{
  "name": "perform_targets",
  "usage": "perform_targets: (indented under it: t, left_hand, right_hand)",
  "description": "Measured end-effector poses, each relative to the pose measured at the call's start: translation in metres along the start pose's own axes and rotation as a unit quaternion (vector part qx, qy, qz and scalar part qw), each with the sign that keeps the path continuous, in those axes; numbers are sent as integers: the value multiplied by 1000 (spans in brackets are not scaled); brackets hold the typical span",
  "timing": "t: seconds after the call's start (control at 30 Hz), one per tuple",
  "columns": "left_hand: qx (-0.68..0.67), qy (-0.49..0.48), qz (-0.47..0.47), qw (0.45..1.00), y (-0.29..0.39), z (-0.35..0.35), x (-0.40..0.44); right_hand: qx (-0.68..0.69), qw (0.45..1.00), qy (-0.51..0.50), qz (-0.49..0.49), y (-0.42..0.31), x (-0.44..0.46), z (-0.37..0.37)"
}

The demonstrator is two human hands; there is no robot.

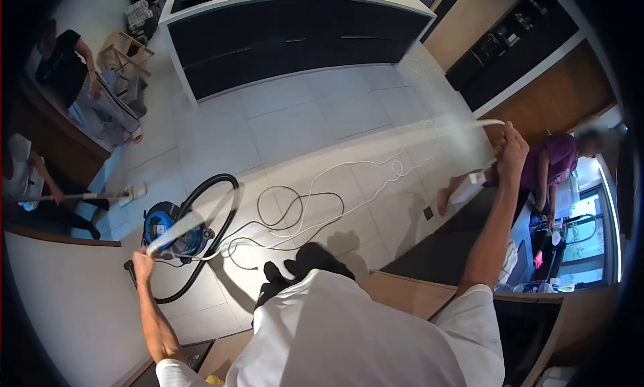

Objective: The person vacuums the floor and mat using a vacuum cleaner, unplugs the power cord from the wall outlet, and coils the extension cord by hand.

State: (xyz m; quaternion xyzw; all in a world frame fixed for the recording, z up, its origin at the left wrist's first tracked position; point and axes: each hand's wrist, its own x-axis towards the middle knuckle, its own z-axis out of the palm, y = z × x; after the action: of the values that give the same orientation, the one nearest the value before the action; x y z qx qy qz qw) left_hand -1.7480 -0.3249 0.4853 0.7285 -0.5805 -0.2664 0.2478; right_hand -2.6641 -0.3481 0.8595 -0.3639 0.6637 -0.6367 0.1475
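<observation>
Both arms are stretched wide over the tiled floor. My left hand (pixel 143 266) is closed on a white cord (pixel 312 198), just beside a blue and black vacuum cleaner (pixel 161 219) with a black hose (pixel 231 216). At the far right my raised right hand (pixel 512 149) is closed on a white length of cord too; it is smeared by motion between the hands. A white block (pixel 467 187), perhaps a power strip, appears below and left of my right hand; whether it hangs from the cord I cannot tell. Loops of white and dark cord lie on the floor.
A dark-fronted kitchen island (pixel 288 41) stands ahead. One person (pixel 67 71) stands at the left; another (pixel 23 169) holds a pole with a white head (pixel 137 190). A person in a purple shirt (pixel 560 155) is by the sink at the right. A wooden stool (pixel 124 51) stands back left.
</observation>
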Motion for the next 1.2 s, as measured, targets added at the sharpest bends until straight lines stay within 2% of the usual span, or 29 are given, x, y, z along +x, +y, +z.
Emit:
perform_targets:
  t: [0.03,0.07,0.13,0.2,0.23,0.27,0.33,0.4,0.47,0.53,0.57,0.6,0.67,0.7,0.73,0.77,0.8,0.83,0.87,0.93,1.0,1.07,1.13,1.17,1.2]
  left_hand:
    - [108,44,-28,993,-35,13,-8]
    - [117,-2,-82,990,21,7,-30]
    - [18,-21,-186,982,20,22,-41]
    - [148,108,-66,981,16,55,-48]
    - [85,199,67,974,71,67,-44]
    - [-1,119,103,987,143,59,-43]
    - [65,68,15,995,233,74,-50]
    - [74,22,74,994,325,99,-54]
    - [100,-105,167,975,405,125,-58]
    - [117,-199,276,933,469,161,-59]
    - [68,-205,350,911,490,185,-58]
    - [79,-235,360,900,524,197,-61]
    - [60,-208,401,890,586,221,-66]
    - [31,-189,414,890,609,234,-66]
    - [1,-140,417,898,622,254,-66]
    - [-21,-70,426,902,631,270,-60]
    - [48,-37,421,905,634,281,-52]
    - [9,6,415,910,638,287,-43]
    - [9,20,385,923,643,287,-44]
    - [1,-2,348,937,652,277,-54]
    - [-16,26,331,943,652,263,-57]
    - [-112,-160,357,914,647,262,-66]
    - [-99,-241,334,906,589,298,-66]
    - [-47,-251,302,918,552,310,-72]
    - [7,-259,268,928,502,323,-80]
  right_hand:
    - [-60,998,-15,-2,5,-2,2]
    - [-123,992,-30,-5,8,-3,3]
    - [-106,994,-34,23,19,-15,20]
    - [-146,989,-20,14,41,-6,23]
    - [-139,990,3,23,80,17,16]
    - [-91,994,-26,44,70,12,32]
    - [17,985,-90,144,72,6,46]
    - [104,954,-204,193,91,9,55]
    - [149,927,-266,220,111,10,69]
    - [158,900,-334,232,123,9,85]
    - [117,890,-381,221,128,8,94]
    - [79,878,-429,198,128,6,105]
    - [49,847,-506,155,127,-6,120]
    - [61,828,-533,165,131,-15,130]
    - [71,809,-561,163,136,-18,137]
    - [-43,818,-574,-11,140,-20,129]
    - [6,837,-529,-137,171,-23,138]
    - [39,837,-540,80,132,-25,131]
    - [38,804,-571,162,124,-19,124]
    - [92,792,-551,247,108,-17,106]
    - [77,776,-584,226,104,-10,91]
    - [52,807,-559,186,84,3,62]
    - [116,830,-521,165,74,39,18]
    - [89,924,-351,124,89,66,-11]
    - [169,930,-301,122,82,105,-46]
